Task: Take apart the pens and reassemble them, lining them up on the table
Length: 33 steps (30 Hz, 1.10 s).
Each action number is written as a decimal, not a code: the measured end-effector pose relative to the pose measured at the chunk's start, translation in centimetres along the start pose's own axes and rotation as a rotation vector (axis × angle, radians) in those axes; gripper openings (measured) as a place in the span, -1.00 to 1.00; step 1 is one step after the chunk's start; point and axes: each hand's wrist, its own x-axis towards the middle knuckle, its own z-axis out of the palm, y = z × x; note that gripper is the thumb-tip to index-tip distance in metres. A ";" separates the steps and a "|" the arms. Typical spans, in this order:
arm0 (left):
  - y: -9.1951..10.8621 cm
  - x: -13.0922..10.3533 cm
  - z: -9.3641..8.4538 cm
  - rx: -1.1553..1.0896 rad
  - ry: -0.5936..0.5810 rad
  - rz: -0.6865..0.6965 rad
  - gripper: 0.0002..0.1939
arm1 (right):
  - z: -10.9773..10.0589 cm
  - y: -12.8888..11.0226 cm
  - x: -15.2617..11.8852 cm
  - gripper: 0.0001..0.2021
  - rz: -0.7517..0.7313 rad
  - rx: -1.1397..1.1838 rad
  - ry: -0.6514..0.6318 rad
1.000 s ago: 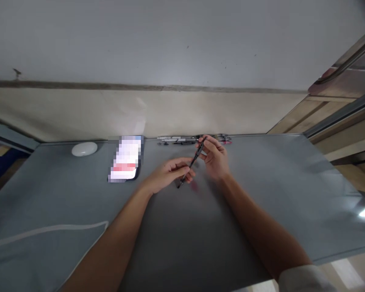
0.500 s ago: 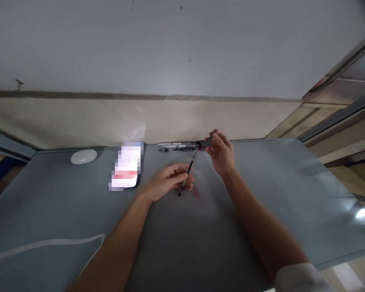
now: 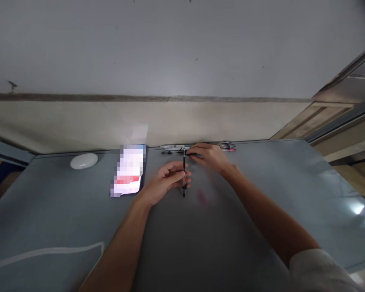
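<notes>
A slim dark pen (image 3: 184,162) with a clear section near its lower end is held by my left hand (image 3: 167,181), pinched between thumb and fingers and pointing toward the wall. Just beyond it, my right hand (image 3: 208,156) reaches to the back of the table, fingers together and bent down over a row of pens. Something small and dark is at its fingertips, too covered to name. White pens (image 3: 173,147) lie to the left of those fingers, with small dark pieces (image 3: 169,153) in front. More pens (image 3: 226,144), one with a red end, show past the right hand.
A lit phone (image 3: 129,170) lies on the grey table (image 3: 246,243) left of my left hand. Farther left sits a white rounded case (image 3: 84,161). A white cable (image 3: 48,251) runs across the lower left. The wall (image 3: 182,121) rises behind the pens.
My right hand has come down and left from its raised spot with a dark piece, onto the row of pens. The pen in my left hand has turned more upright in view.
</notes>
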 end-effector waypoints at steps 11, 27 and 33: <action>-0.2 0.1 -0.5 0.021 0.025 0.012 -0.72 | -0.3 0.5 0.0 -0.75 -0.215 -0.462 -0.126; 0.4 0.4 0.6 0.141 0.096 0.037 -0.65 | -0.6 0.2 -1.6 -0.74 -0.151 -0.486 -0.078; 1.2 0.2 0.8 0.333 0.106 0.059 -0.63 | 0.1 -0.8 -2.0 -0.79 0.068 0.025 0.119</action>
